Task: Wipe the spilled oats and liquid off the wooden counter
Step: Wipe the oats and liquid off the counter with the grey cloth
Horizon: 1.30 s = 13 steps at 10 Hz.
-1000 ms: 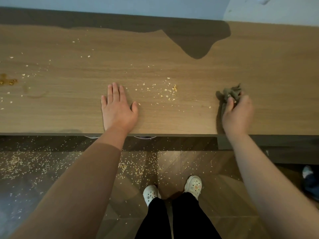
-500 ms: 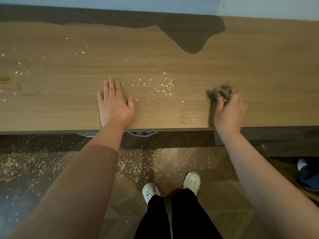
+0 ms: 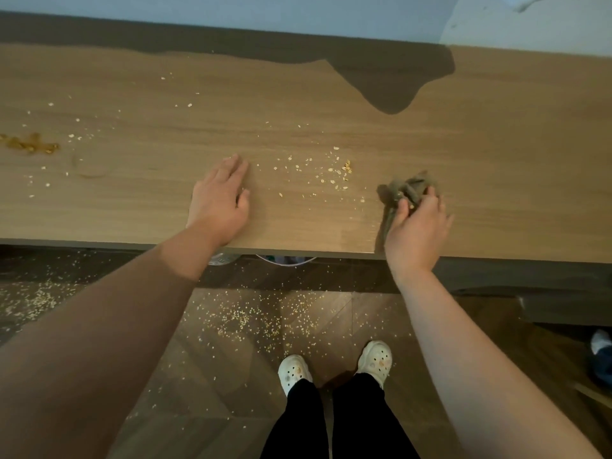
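A wooden counter (image 3: 496, 167) runs across the view. Loose oats (image 3: 328, 173) lie scattered on it between my hands, with more oats (image 3: 76, 134) to the left. An amber sticky spill (image 3: 31, 145) sits at the far left. My right hand (image 3: 415, 233) grips a bunched grey-brown cloth (image 3: 409, 190) and presses it on the counter just right of the oats. My left hand (image 3: 220, 200) rests on the wood left of the oats, fingers straight and tilted up on its outer edge.
Many oats (image 3: 251, 318) litter the dark wood floor below the counter's front edge (image 3: 99, 244). My feet in white clogs (image 3: 294, 372) stand there. A dark shadow (image 3: 390, 84) falls across the counter's back. Another shoe (image 3: 601, 356) shows at the far right.
My right hand has slid the cloth leftward toward the oats. My left hand has turned from lying flat to tilting on its outer edge.
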Motion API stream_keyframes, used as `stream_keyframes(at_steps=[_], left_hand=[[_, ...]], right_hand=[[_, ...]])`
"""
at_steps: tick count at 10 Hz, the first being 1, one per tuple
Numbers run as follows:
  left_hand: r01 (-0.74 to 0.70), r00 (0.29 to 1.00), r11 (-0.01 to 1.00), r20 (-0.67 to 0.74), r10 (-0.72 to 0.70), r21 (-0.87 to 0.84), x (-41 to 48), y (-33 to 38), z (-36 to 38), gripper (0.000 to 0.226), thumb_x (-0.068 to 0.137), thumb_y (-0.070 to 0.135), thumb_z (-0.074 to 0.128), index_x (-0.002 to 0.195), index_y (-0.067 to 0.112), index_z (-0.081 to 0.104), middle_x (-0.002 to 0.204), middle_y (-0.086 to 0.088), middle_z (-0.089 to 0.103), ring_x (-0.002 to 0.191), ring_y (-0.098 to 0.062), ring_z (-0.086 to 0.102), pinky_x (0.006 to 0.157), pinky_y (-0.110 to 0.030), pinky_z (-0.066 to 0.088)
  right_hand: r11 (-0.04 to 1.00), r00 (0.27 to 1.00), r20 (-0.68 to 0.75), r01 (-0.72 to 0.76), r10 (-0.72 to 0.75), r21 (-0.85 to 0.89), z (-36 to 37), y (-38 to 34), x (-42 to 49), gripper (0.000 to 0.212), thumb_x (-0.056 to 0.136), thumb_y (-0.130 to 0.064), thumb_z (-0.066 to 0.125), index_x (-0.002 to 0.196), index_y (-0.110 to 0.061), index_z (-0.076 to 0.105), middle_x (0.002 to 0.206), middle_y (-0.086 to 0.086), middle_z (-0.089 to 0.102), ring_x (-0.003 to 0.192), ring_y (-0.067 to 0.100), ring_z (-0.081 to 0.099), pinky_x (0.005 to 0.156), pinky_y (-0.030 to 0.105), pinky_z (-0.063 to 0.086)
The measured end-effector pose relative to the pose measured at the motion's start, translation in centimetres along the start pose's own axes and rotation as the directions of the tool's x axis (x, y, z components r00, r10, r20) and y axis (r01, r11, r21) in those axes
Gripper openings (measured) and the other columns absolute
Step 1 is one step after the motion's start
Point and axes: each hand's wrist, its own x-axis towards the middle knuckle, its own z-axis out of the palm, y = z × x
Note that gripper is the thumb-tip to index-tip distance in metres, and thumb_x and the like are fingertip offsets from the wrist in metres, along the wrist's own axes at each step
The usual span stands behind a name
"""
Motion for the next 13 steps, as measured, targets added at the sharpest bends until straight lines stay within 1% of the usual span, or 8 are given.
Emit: stream_keyframes(at_steps=[2,4,6,7,8,10,12,13], left_hand=[[0.153,0.988,0.976,-0.028,-0.150,0.153,0.4,-2.3,0.7,0.067,0.103,0.042,0.022,0.158,0.011,0.001,0.165,-0.009,-0.006,0.152,-0.022,-0.006,0.123,-0.044,0.002],[0.151,0.988,0.981,-0.034,-0.148,0.122,0.3,-2.2,0.6,0.066,0.102,0.040,0.025,0.158,0.010,0.004,0.165,-0.007,-0.004,0.152,-0.020,-0.007,0.124,-0.043,0.001],[0.139,0.990,0.985,-0.043,-0.135,0.105,0.3,-2.4,0.7,0.066,0.102,0.040,0.025,0.158,0.010,0.007,0.166,-0.007,0.000,0.153,-0.020,-0.005,0.123,-0.043,0.001],[0.135,0.990,0.986,-0.057,-0.130,0.093,0.3,-2.3,0.8,0.066,0.102,0.039,0.026,0.158,0.010,0.009,0.166,-0.007,0.002,0.153,-0.020,-0.004,0.124,-0.044,0.002],[0.134,0.990,0.987,-0.061,-0.129,0.093,0.3,-2.3,0.8,0.066,0.102,0.039,0.026,0.158,0.010,0.009,0.166,-0.007,0.002,0.153,-0.020,-0.003,0.124,-0.043,0.003],[0.133,0.990,0.987,-0.059,-0.128,0.090,0.3,-2.4,0.8,0.066,0.101,0.040,0.025,0.158,0.011,0.009,0.166,-0.007,0.002,0.153,-0.020,-0.004,0.123,-0.043,0.002],[0.139,0.990,0.986,-0.046,-0.135,0.096,0.2,-2.2,0.6,0.066,0.101,0.041,0.024,0.158,0.011,0.007,0.166,-0.007,0.000,0.153,-0.020,-0.004,0.123,-0.043,0.002],[0.139,0.990,0.985,-0.045,-0.136,0.097,0.2,-2.2,0.5,0.066,0.102,0.041,0.024,0.158,0.012,0.006,0.166,-0.006,-0.001,0.153,-0.020,-0.005,0.123,-0.042,0.001]], right_hand=[[0.996,0.995,-0.021,-0.094,0.094,-0.004,1.7,-3.6,1.7,0.048,0.100,-0.031,0.047,0.139,-0.003,0.042,0.152,0.015,0.038,0.145,0.031,0.025,0.120,0.043,0.008],[0.992,0.987,0.104,0.117,-0.121,0.038,4.5,-8.3,1.4,0.034,0.101,-0.032,0.043,0.121,-0.006,0.053,0.154,0.013,0.036,0.146,0.030,0.024,0.122,0.046,0.010],[0.998,0.999,-0.030,0.031,-0.029,0.049,2.1,-2.9,6.1,0.038,0.099,-0.032,0.048,0.126,-0.006,0.053,0.135,0.012,0.055,0.131,0.030,0.045,0.110,0.053,0.034],[0.999,0.998,-0.040,0.040,-0.041,-0.033,3.0,-3.8,8.8,0.038,0.100,-0.030,0.047,0.130,-0.007,0.050,0.142,0.014,0.050,0.136,0.033,0.038,0.115,0.052,0.026],[0.974,0.983,0.057,0.179,-0.173,-0.139,4.4,-6.0,9.4,0.045,0.103,-0.032,0.038,0.146,-0.020,0.038,0.154,0.009,0.037,0.144,0.033,0.027,0.119,0.048,0.015],[0.898,0.907,0.197,0.406,-0.372,-0.170,3.2,-2.9,10.2,0.049,0.105,-0.031,0.033,0.150,-0.013,0.034,0.157,0.008,0.032,0.144,0.033,0.026,0.118,0.051,0.020],[0.939,0.955,0.110,0.290,-0.274,-0.184,5.1,-6.4,11.6,0.045,0.102,-0.028,0.036,0.141,-0.009,0.048,0.153,0.011,0.039,0.140,0.036,0.033,0.116,0.050,0.024],[0.825,0.808,0.248,0.562,-0.534,-0.057,5.7,-8.5,9.2,0.040,0.102,-0.026,0.041,0.138,-0.012,0.052,0.151,0.009,0.042,0.140,0.034,0.034,0.116,0.049,0.025]])
